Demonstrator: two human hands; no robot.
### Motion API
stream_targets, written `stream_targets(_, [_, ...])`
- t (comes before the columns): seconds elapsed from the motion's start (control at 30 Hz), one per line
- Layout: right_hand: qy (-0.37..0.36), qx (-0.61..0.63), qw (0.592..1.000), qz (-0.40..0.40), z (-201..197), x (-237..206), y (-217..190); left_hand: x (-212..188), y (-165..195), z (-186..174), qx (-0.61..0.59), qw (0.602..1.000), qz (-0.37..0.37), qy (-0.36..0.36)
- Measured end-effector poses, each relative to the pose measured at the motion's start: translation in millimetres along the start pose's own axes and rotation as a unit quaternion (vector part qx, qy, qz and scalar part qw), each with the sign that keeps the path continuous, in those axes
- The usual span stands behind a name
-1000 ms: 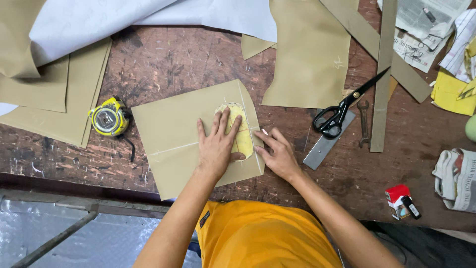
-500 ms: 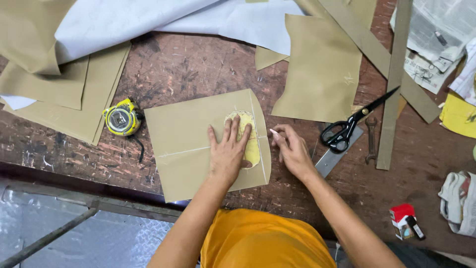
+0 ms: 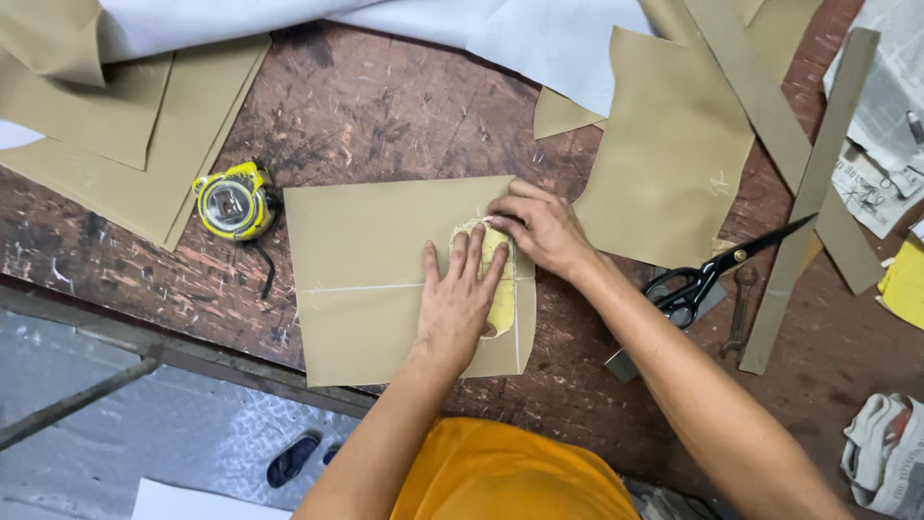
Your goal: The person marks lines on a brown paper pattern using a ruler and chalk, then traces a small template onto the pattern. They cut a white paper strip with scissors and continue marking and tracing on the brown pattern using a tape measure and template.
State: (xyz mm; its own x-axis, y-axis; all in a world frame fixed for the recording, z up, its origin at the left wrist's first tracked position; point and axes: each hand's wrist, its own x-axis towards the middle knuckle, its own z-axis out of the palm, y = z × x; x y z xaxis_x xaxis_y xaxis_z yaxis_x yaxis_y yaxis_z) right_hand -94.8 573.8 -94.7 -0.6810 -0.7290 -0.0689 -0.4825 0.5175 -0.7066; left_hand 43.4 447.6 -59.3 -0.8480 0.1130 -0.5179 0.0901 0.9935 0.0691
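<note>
Hands | left hand (image 3: 460, 299) spread flat on yellow template (image 3: 500, 289) | right hand (image 3: 541, 227) pinching chalk (image 3: 489, 221) | khaki fabric (image 3: 371, 274)

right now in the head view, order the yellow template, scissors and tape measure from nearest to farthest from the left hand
1. Yellow template: directly under the left hand, pressed flat on the tan fabric piece.
2. Scissors: to the right, past the right hand, on the table.
3. Tape measure: to the left, off the fabric's edge. It looks only slightly farther than the scissors.
</note>
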Motion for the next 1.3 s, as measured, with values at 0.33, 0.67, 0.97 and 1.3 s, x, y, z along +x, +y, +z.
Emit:
stream_targets(0.33, [0.001,-0.002,0.999,-0.054,3,8,2,7,-3,5,-0.005,1.0,0.009,-0.008])
stream_targets(0.67, [0.013,0.006,1.0,-0.026,-5,-12,12,7,-3,0,0.002,1.0,0.015,-0.002])
stream_targets(0.97, [0.039,0.049,0.998,-0.02,-2,-8,12,8,-2,-6,0.005,1.0,0.013,0.01])
stream_targets(1.3, [-0.006,0.034,0.998,-0.052,1,7,6,8,-2,-1,-0.004,1.0,0.013,0.005])
